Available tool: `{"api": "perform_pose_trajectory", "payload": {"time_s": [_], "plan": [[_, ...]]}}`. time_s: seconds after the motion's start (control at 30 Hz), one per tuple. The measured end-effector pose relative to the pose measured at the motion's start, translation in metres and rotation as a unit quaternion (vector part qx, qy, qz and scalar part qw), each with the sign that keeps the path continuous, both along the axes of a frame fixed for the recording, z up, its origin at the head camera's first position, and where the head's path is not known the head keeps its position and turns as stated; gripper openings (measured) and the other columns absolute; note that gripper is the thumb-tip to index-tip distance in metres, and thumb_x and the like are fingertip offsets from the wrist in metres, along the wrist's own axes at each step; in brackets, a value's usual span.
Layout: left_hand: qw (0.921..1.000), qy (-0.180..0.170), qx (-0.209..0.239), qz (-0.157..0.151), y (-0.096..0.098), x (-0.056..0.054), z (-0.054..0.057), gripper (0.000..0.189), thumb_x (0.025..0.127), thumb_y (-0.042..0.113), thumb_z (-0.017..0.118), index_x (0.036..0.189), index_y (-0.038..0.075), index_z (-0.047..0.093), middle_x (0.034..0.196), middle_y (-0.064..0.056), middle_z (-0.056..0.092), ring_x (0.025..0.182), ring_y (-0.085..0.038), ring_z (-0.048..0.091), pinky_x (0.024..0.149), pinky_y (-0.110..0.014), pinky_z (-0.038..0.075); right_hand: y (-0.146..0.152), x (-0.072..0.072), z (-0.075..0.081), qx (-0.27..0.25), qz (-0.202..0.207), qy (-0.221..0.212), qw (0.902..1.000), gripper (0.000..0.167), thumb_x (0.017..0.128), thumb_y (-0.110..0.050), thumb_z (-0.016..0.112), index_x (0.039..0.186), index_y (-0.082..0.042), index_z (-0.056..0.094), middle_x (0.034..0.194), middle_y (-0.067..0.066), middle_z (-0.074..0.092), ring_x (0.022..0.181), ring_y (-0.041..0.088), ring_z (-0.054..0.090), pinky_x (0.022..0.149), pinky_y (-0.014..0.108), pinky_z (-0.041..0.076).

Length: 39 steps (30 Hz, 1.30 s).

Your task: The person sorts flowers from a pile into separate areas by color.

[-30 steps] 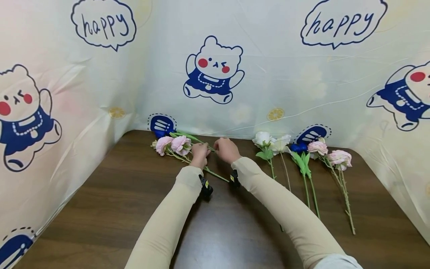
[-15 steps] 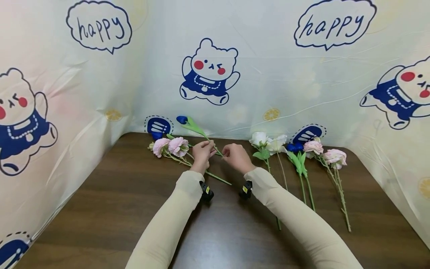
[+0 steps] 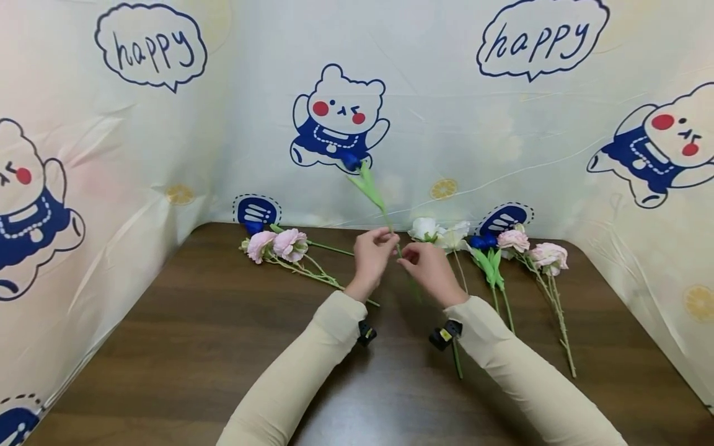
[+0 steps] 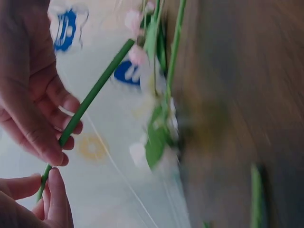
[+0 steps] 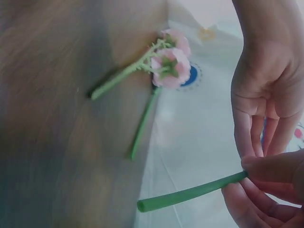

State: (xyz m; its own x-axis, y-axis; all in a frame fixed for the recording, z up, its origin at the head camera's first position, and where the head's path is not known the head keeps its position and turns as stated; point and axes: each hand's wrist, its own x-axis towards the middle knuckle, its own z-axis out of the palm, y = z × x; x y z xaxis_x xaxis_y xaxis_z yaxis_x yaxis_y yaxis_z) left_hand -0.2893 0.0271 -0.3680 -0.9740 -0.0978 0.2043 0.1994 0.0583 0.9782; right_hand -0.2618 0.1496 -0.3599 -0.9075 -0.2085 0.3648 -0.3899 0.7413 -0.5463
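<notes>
Cream sleeves [image 3: 298,370]; black, seemingly yellow-marked wrist cameras [image 3: 444,335].

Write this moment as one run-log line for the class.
left hand: pinches green stem | right hand: pinches same stem | blue bloom: raised above table | pink flowers: lying on both sides

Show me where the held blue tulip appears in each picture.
Head: blue tulip at centre, bloom in the upper half.
Left wrist: only its green stem, slanting through the left half.
Right wrist: only the stem, along the bottom, right of centre.
Shared landmark: left hand and right hand pinching the stem.
</notes>
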Motion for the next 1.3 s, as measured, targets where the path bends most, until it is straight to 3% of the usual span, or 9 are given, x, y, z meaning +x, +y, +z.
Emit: {"api": "perform_pose_trajectory", "payload": {"time_s": [0.07, 0.2, 0.43, 0.6, 0.73, 0.87, 1.1, 1.23, 1.3], "plan": [[0.9977, 0.029, -0.059, -0.015, 0.015, 0.005, 0.003, 0.027, 0.084, 0.007, 0.068, 0.109, -0.003, 0.068, 0.096, -0.019, 0.071, 0.082, -0.031, 0.07, 0.069, -0.033, 0.058, 0.014, 0.008, 0.004, -0.005, -0.02, 0.017, 0.9996, 0.008, 0.084, -0.01, 0.069, 0.087, -0.002, 0.072, 0.077, 0.01, 0.07, 0.065, 0.019, 0.063, 0.061, 0.033, 0.053], [0.9827, 0.072, -0.165, -0.045, 0.047, 0.013, 0.007, 0.03, 0.084, 0.01, 0.069, 0.112, 0.001, 0.068, 0.095, -0.011, 0.073, 0.082, -0.021, 0.071, 0.064, -0.019, 0.055, 0.045, 0.021, 0.008, -0.005, -0.061, 0.027, 0.9978, 0.011, 0.083, -0.01, 0.069, 0.089, -0.001, 0.072, 0.076, 0.012, 0.07, 0.064, 0.019, 0.062, 0.058, 0.031, 0.049], [0.9696, 0.058, -0.21, -0.111, 0.105, 0.026, 0.005, 0.034, 0.086, 0.01, 0.067, 0.119, 0.003, 0.064, 0.098, -0.008, 0.073, 0.086, -0.015, 0.07, 0.067, -0.012, 0.052, 0.1, 0.041, 0.004, 0.005, -0.116, 0.007, 0.9932, 0.012, 0.083, -0.007, 0.068, 0.087, 0.003, 0.07, 0.072, 0.015, 0.069, 0.056, 0.012, 0.056, 0.053, 0.024, 0.045], [0.9511, 0.049, -0.274, -0.135, 0.137, 0.036, -0.003, 0.029, 0.087, 0.012, 0.066, 0.116, 0.009, 0.068, 0.093, -0.001, 0.073, 0.08, -0.006, 0.068, 0.061, -0.008, 0.046, 0.129, 0.055, -0.005, 0.003, -0.132, -0.028, 0.9909, 0.012, 0.083, -0.005, 0.066, 0.088, 0.005, 0.069, 0.071, 0.015, 0.067, 0.053, 0.01, 0.053, 0.048, 0.022, 0.043], [0.929, 0.047, -0.335, -0.149, 0.152, 0.039, -0.011, 0.006, 0.087, 0.013, 0.067, 0.084, 0.01, 0.071, 0.068, 0.005, 0.064, 0.06, -0.001, 0.053, 0.052, -0.008, 0.036, 0.143, 0.061, -0.013, 0.0, -0.136, -0.068, 0.9883, 0.011, 0.084, -0.004, 0.064, 0.086, 0.005, 0.069, 0.067, 0.013, 0.066, 0.05, 0.011, 0.054, 0.046, 0.023, 0.043], [0.9109, 0.021, -0.378, -0.163, 0.162, 0.039, -0.019, 0.031, 0.087, 0.017, 0.067, 0.06, 0.012, 0.052, 0.05, 0.007, 0.039, 0.048, -0.005, 0.036, 0.045, -0.013, 0.027, 0.151, 0.064, -0.023, 0.008, -0.14, -0.104, 0.9847, 0.01, 0.085, -0.003, 0.063, 0.084, 0.005, 0.069, 0.063, 0.01, 0.066, 0.049, 0.009, 0.056, 0.046, 0.024, 0.044], [0.8809, -0.032, -0.441, -0.169, 0.171, 0.041, -0.028, 0.048, 0.087, 0.022, 0.066, 0.048, 0.016, 0.038, 0.043, 0.006, 0.028, 0.044, -0.008, 0.032, 0.042, -0.017, 0.026, 0.159, 0.064, -0.04, 0.011, -0.139, -0.161, 0.977, 0.011, 0.085, -0.003, 0.062, 0.084, 0.006, 0.068, 0.063, 0.008, 0.066, 0.051, 0.011, 0.059, 0.048, 0.026, 0.048], [0.8591, -0.03, -0.484, -0.165, 0.174, 0.042, -0.032, 0.049, 0.088, 0.023, 0.065, 0.048, 0.016, 0.036, 0.045, 0.005, 0.03, 0.045, -0.009, 0.034, 0.042, -0.019, 0.028, 0.16, 0.064, -0.045, 0.004, -0.134, -0.177, 0.975, 0.01, 0.084, -0.002, 0.062, 0.081, 0.007, 0.067, 0.061, 0.007, 0.064, 0.049, 0.012, 0.059, 0.048, 0.026, 0.05], [0.8526, -0.029, -0.495, -0.163, 0.175, 0.042, -0.034, 0.045, 0.087, 0.022, 0.065, 0.05, 0.015, 0.039, 0.047, 0.004, 0.033, 0.046, -0.01, 0.035, 0.042, -0.019, 0.029, 0.16, 0.065, -0.046, 0.005, -0.132, -0.178, 0.9751, 0.01, 0.084, -0.001, 0.062, 0.08, 0.007, 0.066, 0.061, 0.007, 0.064, 0.049, 0.012, 0.059, 0.048, 0.027, 0.05]]}}
